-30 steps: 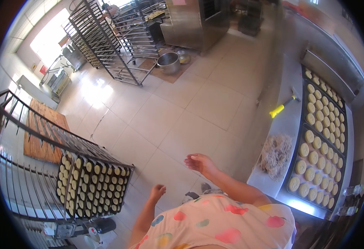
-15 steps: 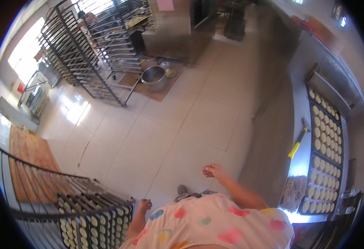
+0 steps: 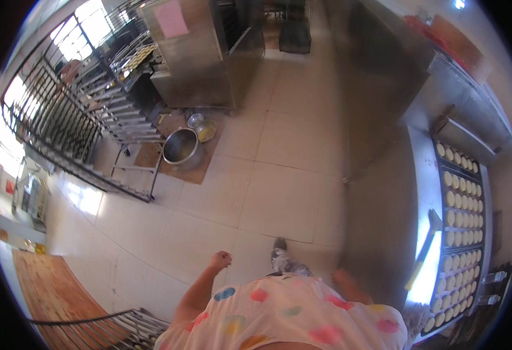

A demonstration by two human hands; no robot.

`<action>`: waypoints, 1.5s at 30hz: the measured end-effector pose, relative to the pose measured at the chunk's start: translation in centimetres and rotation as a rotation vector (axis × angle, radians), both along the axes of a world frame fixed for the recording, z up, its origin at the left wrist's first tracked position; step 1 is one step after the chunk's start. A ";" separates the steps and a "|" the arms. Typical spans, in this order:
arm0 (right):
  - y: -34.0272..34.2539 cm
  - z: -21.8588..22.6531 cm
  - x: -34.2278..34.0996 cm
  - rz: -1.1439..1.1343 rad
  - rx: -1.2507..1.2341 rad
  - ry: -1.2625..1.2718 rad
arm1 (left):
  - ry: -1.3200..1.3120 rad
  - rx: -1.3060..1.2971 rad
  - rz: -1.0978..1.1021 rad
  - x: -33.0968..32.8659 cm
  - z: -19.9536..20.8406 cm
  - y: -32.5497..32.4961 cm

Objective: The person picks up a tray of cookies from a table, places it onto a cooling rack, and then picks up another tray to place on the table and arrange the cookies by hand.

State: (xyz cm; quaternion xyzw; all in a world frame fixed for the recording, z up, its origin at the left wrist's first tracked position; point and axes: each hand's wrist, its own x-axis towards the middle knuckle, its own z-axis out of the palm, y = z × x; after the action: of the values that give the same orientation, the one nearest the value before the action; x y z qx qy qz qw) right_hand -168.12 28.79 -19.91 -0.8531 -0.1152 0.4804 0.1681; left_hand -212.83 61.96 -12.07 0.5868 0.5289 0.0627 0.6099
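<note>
Nearest, the spotted white garment point(image 3: 279, 322) fills the bottom edge, with 1 shoe point(image 3: 280, 243) showing beyond it on the pale tiled floor point(image 3: 209, 204). The left hand point(image 3: 222, 260) hangs over these tiles, its fingers loosely bent rather than clenched, with nothing visible in it. The right hand point(image 3: 342, 276) is dim and blurred, just beside the steel counter point(image 3: 424, 181); whether its fingers are spread or curled I cannot tell. At the lower left are a metal rack point(image 3: 136, 325) and a wooden board point(image 3: 58, 280).

On the counter top, to the right, a scraper point(image 3: 424, 249) lies beside dark trays point(image 3: 462, 250) holding rows of round pale pieces point(image 3: 450, 219). A grey stringy bundle point(image 3: 417, 321) is at the near end, partly hidden by the garment.

Farther off, a steel pot point(image 3: 190, 160) and a bowl point(image 3: 207, 130) with yellowish contents stand on a brown mat point(image 3: 196, 175). Left of them is a tall rack point(image 3: 122, 188); behind, a steel cabinet point(image 3: 197, 64) carries 1 pink sheet point(image 3: 171, 18).
</note>
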 end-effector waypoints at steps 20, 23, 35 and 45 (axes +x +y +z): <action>47.9 11.9 25.9 0.051 0.213 0.095 | 0.387 -0.135 -0.217 31.7 6.1 49.2; 50.6 17.1 31.3 -0.089 0.206 -0.012 | 0.547 -0.025 -0.451 40.3 7.4 58.4; 65.6 16.7 55.7 -0.342 0.036 0.010 | -0.102 0.142 -0.441 85.2 19.0 82.6; 99.2 28.6 92.3 -0.086 0.419 -0.367 | 0.291 -0.120 -0.298 94.4 21.8 100.3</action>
State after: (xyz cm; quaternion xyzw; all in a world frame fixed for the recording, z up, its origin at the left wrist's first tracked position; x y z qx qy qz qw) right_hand -75.80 128.00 8.73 -0.8764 -0.2045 0.2761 0.3375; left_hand -118.42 162.29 9.77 0.6241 0.5214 -0.1452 0.5635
